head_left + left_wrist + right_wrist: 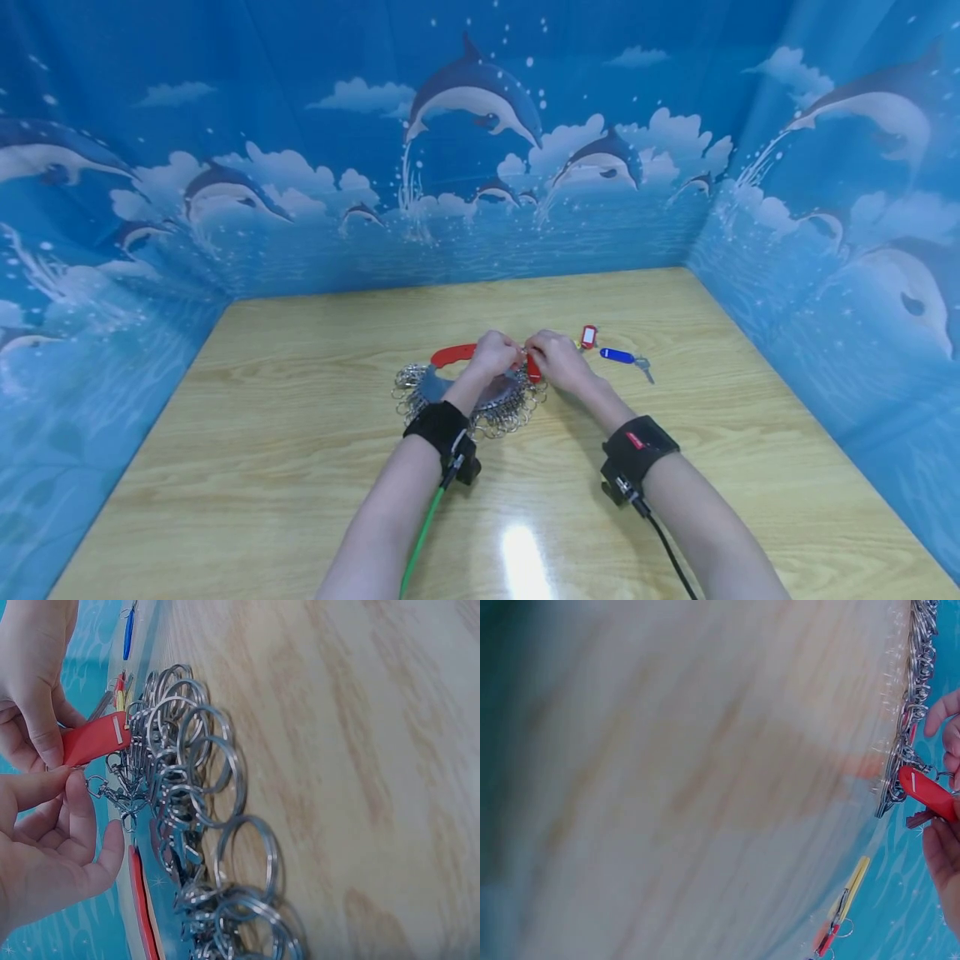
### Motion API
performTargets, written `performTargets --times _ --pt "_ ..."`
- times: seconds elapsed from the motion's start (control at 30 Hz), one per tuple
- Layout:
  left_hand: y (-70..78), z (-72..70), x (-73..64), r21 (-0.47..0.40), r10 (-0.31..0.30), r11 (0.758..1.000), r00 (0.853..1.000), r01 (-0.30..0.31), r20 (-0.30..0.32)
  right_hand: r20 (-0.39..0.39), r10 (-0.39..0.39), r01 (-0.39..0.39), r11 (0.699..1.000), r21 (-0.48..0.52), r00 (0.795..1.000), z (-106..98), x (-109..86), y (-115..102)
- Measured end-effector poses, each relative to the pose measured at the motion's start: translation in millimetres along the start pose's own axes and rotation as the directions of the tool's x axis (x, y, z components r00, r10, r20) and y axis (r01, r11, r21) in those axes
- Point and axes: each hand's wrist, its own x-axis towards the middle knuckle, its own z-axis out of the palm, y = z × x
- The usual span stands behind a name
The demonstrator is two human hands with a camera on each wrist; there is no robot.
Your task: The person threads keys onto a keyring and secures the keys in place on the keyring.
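As the head view shows, both hands are close together over a bunch of shiny metal rings (501, 414) on the wooden table (300, 483). The bunch has a red handle (453, 355), part of it just beside the left hand (495, 356). The right hand (558, 358) is at the right end of the bunch and pinches a red tag (534, 369). Off to the right lie a white-labelled tag (589, 337) and a blue tag (617, 356) with a silver key (643, 367).

From the left wrist, the left hand's thumb and finger pinch a small metal piece (79, 769) by the end of the red tag. The fingers hide most of it, so I cannot tell what it is. The right hand squeezes the red tag, which is right beside the rings. A bit of a yellow tag (121, 700) shows behind.

From the right wrist, only parts of both hands show, at the right edge. The red tag pokes out of the right hand's fingers, with a key-like piece (919, 819) just under it. The yellow tag is near the rings, apart from them.
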Motion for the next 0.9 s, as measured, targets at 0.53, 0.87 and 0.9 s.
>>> performTargets --times 0.53,0.87,0.9 --pt "2.8 -2.1 -4.3 0.014 0.009 1.000 1.000 -0.009 0.010 0.030 0.078 -0.080 0.995 0.064 0.996 -0.8 2.5 0.8" --pt "-0.2 -1.9 -1.0 0.234 0.181 0.953 0.982 -0.191 0.063 0.202 0.468 -0.510 0.794 0.330 0.860 -4.1 6.1 -0.8" --pt "-0.4 -1.8 -0.7 0.226 0.178 0.956 0.982 -0.188 0.062 0.214 0.485 -0.530 0.778 0.337 0.848 -4.6 6.8 -1.6"
